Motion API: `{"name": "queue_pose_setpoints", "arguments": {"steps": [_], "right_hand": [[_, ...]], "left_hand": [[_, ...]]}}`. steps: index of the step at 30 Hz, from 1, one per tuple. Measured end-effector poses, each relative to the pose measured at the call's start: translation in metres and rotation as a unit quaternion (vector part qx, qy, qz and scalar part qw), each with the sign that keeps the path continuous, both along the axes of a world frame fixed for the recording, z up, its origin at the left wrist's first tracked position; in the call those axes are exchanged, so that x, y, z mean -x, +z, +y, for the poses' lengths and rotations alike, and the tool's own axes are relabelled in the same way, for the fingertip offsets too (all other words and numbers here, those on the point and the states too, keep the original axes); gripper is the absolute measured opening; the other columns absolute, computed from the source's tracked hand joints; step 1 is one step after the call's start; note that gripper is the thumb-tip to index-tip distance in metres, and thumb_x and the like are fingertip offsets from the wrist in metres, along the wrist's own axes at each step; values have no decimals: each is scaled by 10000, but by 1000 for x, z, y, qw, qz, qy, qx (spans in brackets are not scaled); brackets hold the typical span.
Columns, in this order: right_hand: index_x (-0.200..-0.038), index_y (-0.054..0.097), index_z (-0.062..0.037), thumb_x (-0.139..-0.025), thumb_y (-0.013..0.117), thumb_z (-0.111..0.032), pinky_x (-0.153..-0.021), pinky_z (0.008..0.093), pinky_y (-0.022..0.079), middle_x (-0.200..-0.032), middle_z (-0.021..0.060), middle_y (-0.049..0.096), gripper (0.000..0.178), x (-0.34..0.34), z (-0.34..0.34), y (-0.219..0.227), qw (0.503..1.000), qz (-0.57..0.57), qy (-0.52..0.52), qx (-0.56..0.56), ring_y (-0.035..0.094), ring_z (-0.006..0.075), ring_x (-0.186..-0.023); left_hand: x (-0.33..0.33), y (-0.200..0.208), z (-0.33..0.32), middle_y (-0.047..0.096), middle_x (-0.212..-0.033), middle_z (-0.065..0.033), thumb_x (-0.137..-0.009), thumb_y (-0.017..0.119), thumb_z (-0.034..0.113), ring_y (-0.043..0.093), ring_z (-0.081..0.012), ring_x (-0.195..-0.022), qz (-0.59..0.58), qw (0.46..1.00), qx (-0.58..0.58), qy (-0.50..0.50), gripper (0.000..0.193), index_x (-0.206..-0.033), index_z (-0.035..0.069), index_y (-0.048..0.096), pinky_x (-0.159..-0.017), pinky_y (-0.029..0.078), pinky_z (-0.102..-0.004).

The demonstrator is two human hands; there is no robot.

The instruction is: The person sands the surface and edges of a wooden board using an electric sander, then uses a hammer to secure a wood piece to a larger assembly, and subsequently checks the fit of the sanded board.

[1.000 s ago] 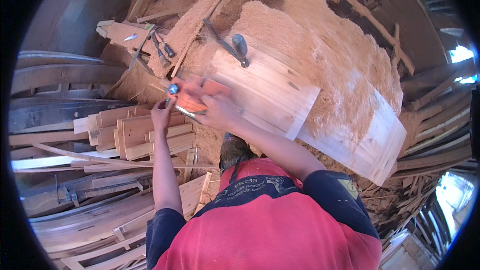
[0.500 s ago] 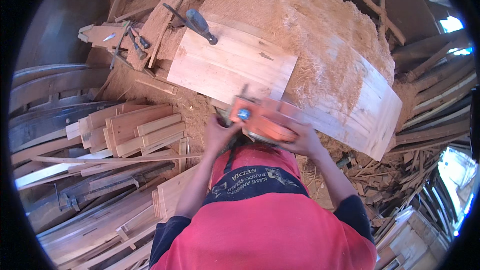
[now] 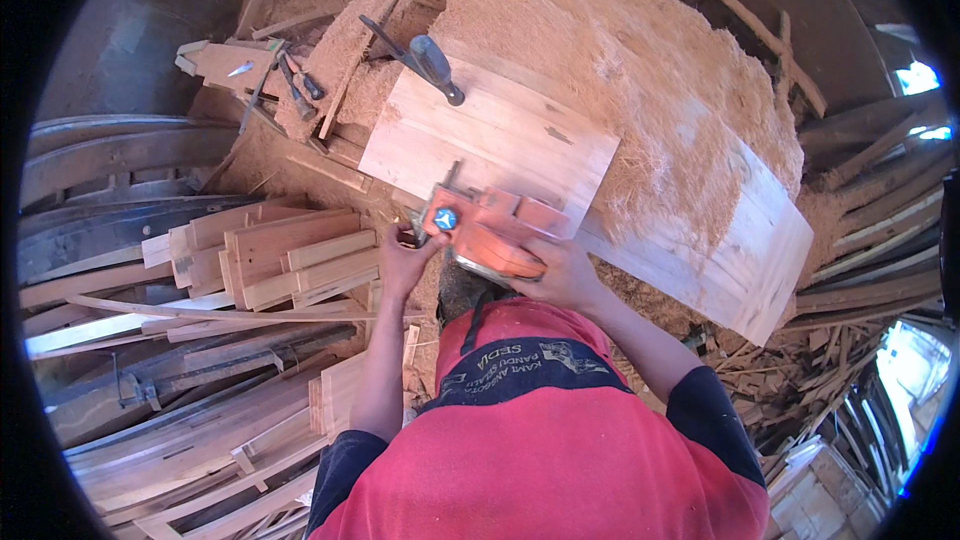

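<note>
An orange electric hand planer (image 3: 490, 230) with a blue knob on top rests over the near edge of a pale wooden panel (image 3: 520, 135). My right hand (image 3: 563, 273) is wrapped round the planer's rear handle. At its front left end my left hand (image 3: 402, 258) is closed on the tool, with some fingers hidden underneath. A clamp with a dark blue handle (image 3: 431, 62) stands on the panel's far left part. Wood shavings (image 3: 640, 80) lie heaped beside and behind the panel, covering much of a second pale panel (image 3: 765, 250) to the right.
Stacked short boards (image 3: 290, 255) stand at left, with longer planks (image 3: 200, 440) below them. Hand tools (image 3: 292, 85) lie at the upper left. Wood scraps (image 3: 800, 360) litter the lower right, and curved planks (image 3: 880, 200) line the right side.
In the picture the planer and both hands have shifted left relative to the panel. The whole scene has also moved slightly right and down as the view turned.
</note>
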State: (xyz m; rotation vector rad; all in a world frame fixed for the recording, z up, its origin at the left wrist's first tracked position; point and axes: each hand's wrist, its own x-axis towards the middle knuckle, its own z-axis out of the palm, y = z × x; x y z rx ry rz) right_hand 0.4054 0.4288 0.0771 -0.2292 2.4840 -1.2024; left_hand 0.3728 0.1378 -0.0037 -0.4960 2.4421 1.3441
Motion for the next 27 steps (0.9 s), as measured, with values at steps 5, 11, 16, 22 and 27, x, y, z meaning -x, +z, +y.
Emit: {"name": "queue_pose_setpoints", "arguments": {"steps": [5,11,16,22,27], "right_hand": [[-1018,669,-52,-719,806,-344,-793,478,534,-965,194,685,440,50,-66,4,998,60,5,5,665,398,-914],[-968,648,-16,-754,765,-374,-781,508,528,-955,226,686,433,107,-139,-9,997,56,13,47,670,412,-892],[-916,617,4,-771,743,-369,-755,516,531,-857,239,682,420,153,-201,-18,988,111,21,103,677,411,-824],[-969,618,1,-785,742,-382,-840,502,524,-982,238,680,443,113,-143,-1,997,21,32,61,666,402,-936],[-1064,652,-121,-751,778,-482,-814,468,542,-992,157,688,494,-15,14,4,998,38,-38,-21,672,371,-954]], "left_hand": [[40,-5,-61,698,-909,-119,-655,915,509,637,-168,-792,25,998,21,51,824,-1140,-100,642,-714,518,-304],[87,-30,-142,706,-962,-119,-694,892,511,647,-164,-840,35,994,30,104,824,-1182,-101,636,-761,520,-292],[125,-46,-215,707,-989,-78,-853,800,403,629,-134,-830,98,985,5,139,609,-1197,-77,648,-727,507,-279],[95,-24,-154,690,-934,-46,-879,779,348,603,-90,-791,9,991,-85,103,527,-1189,-58,655,-689,497,-262],[-6,-10,12,666,-901,-110,-666,905,459,610,-174,-780,-43,998,-33,-22,768,-1133,-77,615,-705,507,-318]]}}
